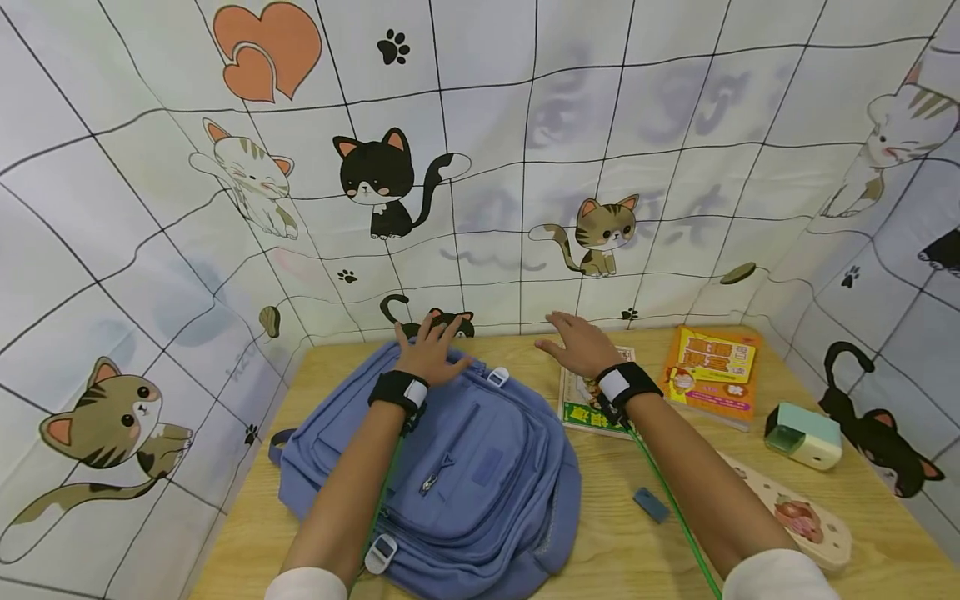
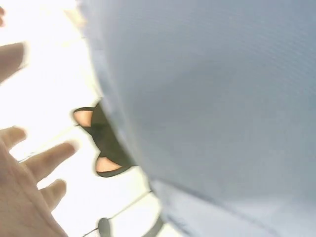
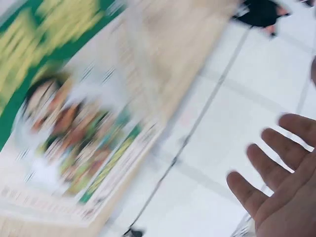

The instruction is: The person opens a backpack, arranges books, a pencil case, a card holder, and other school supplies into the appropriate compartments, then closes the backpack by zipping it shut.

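A blue backpack (image 1: 442,475) lay flat on the wooden surface (image 1: 622,542), left of centre. The left hand (image 1: 431,350) rested on its far edge, fingers spread and straight, its grip holding nothing. The right hand (image 1: 577,343) hovered with fingers wide over the green-edged book (image 1: 581,408) just right of the bag.

The right wrist view is motion-blurred: the green-edged book (image 3: 74,123) smears so its cover print cannot be read, and the right hand (image 3: 281,182) is cut by the right and bottom edges. In the left wrist view the backpack (image 2: 217,108) fills the frame as soft blue cloth, overexposed at the left. In the head view, the left forearm hides part of the backpack's near corner.
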